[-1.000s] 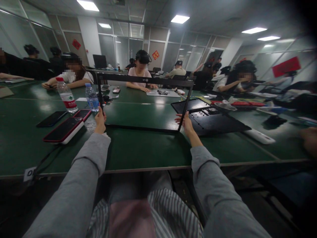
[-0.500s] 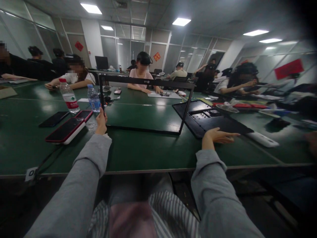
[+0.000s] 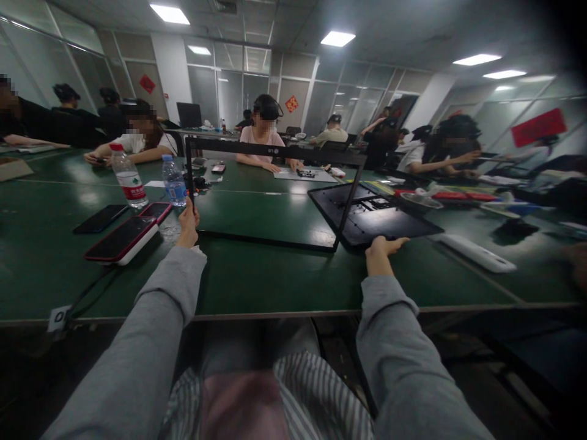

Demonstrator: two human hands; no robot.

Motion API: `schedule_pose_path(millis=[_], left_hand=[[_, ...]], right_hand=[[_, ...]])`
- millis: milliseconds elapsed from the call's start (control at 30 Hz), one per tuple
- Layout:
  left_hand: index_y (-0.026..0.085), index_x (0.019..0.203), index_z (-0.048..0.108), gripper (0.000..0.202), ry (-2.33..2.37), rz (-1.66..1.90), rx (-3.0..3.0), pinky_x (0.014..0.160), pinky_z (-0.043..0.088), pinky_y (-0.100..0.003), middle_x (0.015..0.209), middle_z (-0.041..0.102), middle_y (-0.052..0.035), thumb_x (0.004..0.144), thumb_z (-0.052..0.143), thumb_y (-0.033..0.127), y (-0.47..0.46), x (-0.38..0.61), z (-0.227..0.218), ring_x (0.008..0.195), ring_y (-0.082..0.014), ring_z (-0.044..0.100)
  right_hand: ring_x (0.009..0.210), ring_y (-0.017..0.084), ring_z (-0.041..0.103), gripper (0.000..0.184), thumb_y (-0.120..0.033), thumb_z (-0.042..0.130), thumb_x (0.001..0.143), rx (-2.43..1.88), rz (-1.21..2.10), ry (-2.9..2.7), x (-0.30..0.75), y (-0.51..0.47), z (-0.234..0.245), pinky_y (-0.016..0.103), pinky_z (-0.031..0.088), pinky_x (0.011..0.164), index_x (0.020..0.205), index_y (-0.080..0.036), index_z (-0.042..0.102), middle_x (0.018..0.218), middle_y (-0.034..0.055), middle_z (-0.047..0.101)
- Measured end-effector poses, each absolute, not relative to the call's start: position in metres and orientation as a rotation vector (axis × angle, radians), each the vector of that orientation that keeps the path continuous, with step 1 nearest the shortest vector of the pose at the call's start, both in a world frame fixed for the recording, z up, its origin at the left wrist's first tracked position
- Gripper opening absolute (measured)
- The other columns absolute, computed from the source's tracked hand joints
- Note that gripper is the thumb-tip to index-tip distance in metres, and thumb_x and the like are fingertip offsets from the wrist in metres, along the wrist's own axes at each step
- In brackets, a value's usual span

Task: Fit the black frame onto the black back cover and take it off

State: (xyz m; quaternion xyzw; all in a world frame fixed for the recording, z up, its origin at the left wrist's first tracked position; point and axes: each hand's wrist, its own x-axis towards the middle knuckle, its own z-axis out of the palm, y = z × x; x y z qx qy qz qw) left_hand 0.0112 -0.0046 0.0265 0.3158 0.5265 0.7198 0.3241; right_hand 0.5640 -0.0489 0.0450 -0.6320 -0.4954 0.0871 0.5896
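At left, the left hand [image 3: 188, 225] grips the side of an upright, open black frame [image 3: 312, 154] above the green table [image 3: 257, 284]. Rightward, the black panel [image 3: 389, 226] lies partly behind it; frame and panel are separate pieces, not joined. The right hand [image 3: 384, 249] is at the panel's near edge, fingers extended; whether it grips, I cannot tell.

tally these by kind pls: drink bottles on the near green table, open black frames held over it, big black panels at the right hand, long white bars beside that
Clear plastic bottles: 2
Thin rectangular black frame: 1
Big flat black panel: 1
Long rounded white bar: 1
Total: 5
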Motion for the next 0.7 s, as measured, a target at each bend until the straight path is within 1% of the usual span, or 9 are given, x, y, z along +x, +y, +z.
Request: schedule_pose_path(millis=[100, 200, 267, 333, 400, 467, 567, 633, 700], left_hand=[[0.025, 0.074, 0.044, 0.070, 1.376, 1.880, 0.855, 0.048, 0.022, -0.027, 0.063, 0.037, 0.0046, 0.090, 0.064, 0.090, -0.004, 0.011, 0.026, 0.050, -0.0097, 0.031], [0.026, 0.073, 0.043, 0.071, 1.392, 1.869, 0.872, 0.046, 0.022, -0.027, 0.061, 0.035, 0.0052, 0.091, 0.061, 0.092, -0.005, 0.012, 0.027, 0.048, -0.0096, 0.030], [0.025, 0.072, 0.043, 0.071, 1.386, 1.868, 0.872, 0.045, 0.023, -0.025, 0.060, 0.036, 0.0054, 0.093, 0.059, 0.092, -0.004, 0.012, 0.027, 0.047, -0.0089, 0.031], [0.025, 0.072, 0.045, 0.071, 1.366, 1.870, 0.860, 0.044, 0.023, -0.024, 0.059, 0.037, 0.0054, 0.092, 0.062, 0.091, -0.004, 0.012, 0.026, 0.047, -0.0083, 0.032], [0.024, 0.071, 0.046, 0.072, 1.340, 1.875, 0.836, 0.044, 0.023, -0.022, 0.059, 0.037, 0.0055, 0.090, 0.066, 0.090, -0.003, 0.012, 0.025, 0.047, -0.0079, 0.032], [0.023, 0.070, 0.046, 0.072, 1.323, 1.874, 0.810, 0.043, 0.022, -0.022, 0.058, 0.037, 0.0056, 0.089, 0.069, 0.089, -0.002, 0.013, 0.025, 0.047, -0.0078, 0.032], [0.022, 0.068, 0.048, 0.070, 1.313, 1.855, 0.789, 0.043, 0.021, -0.021, 0.056, 0.037, 0.0055, 0.094, 0.066, 0.084, 0.000, 0.014, 0.024, 0.046, -0.0077, 0.031], [0.023, 0.067, 0.047, 0.068, 1.310, 1.836, 0.783, 0.043, 0.021, -0.021, 0.054, 0.036, 0.0058, 0.097, 0.066, 0.081, 0.001, 0.014, 0.024, 0.045, -0.0077, 0.029], [0.023, 0.066, 0.047, 0.068, 1.314, 1.823, 0.780, 0.043, 0.020, -0.021, 0.053, 0.035, 0.0062, 0.096, 0.067, 0.081, 0.002, 0.014, 0.024, 0.045, -0.0077, 0.028]], right_hand=[[0.093, 0.030, 0.079, 0.082, -0.039, 0.074, 0.079, -1.405, 0.301, -1.143, 0.555, -0.043, 0.040, 0.048, 0.067, 0.081, 0.160, -0.030, 0.063, 0.130, 0.0157, 0.076], [0.081, 0.025, 0.076, 0.084, -0.037, 0.074, 0.077, -1.353, 0.457, -1.080, 0.557, -0.030, 0.030, 0.042, 0.066, 0.070, 0.160, -0.029, 0.063, 0.121, 0.0128, 0.078], [0.070, 0.021, 0.070, 0.086, -0.032, 0.073, 0.075, -1.338, 0.573, -0.971, 0.560, -0.019, 0.022, 0.035, 0.063, 0.060, 0.160, -0.028, 0.062, 0.110, 0.0091, 0.079], [0.061, 0.016, 0.063, 0.089, -0.025, 0.073, 0.071, -1.308, 0.699, -0.888, 0.563, -0.010, 0.015, 0.028, 0.057, 0.051, 0.159, -0.029, 0.062, 0.096, 0.0036, 0.077], [0.057, 0.015, 0.060, 0.088, -0.020, 0.078, 0.067, -1.261, 0.847, -0.893, 0.564, -0.004, 0.011, 0.025, 0.055, 0.048, 0.154, -0.029, 0.065, 0.086, -0.0001, 0.075], [0.060, 0.017, 0.065, 0.085, -0.015, 0.083, 0.064, -1.239, 0.995, -0.937, 0.563, -0.003, 0.008, 0.025, 0.058, 0.051, 0.147, -0.027, 0.070, 0.085, 0.0006, 0.077], [0.076, 0.022, 0.077, 0.086, -0.013, 0.085, 0.066, -1.285, 1.133, -0.949, 0.560, -0.002, 0.007, 0.032, 0.068, 0.065, 0.149, -0.026, 0.069, 0.101, 0.0049, 0.084], [0.087, 0.026, 0.081, 0.087, -0.017, 0.086, 0.070, -1.319, 1.167, -0.958, 0.558, 0.001, 0.006, 0.039, 0.071, 0.076, 0.154, -0.028, 0.066, 0.111, 0.0067, 0.086], [0.093, 0.027, 0.081, 0.081, -0.024, 0.086, 0.076, -1.349, 1.130, -0.963, 0.558, 0.004, 0.006, 0.042, 0.071, 0.082, 0.153, -0.028, 0.066, 0.112, 0.0076, 0.085]])
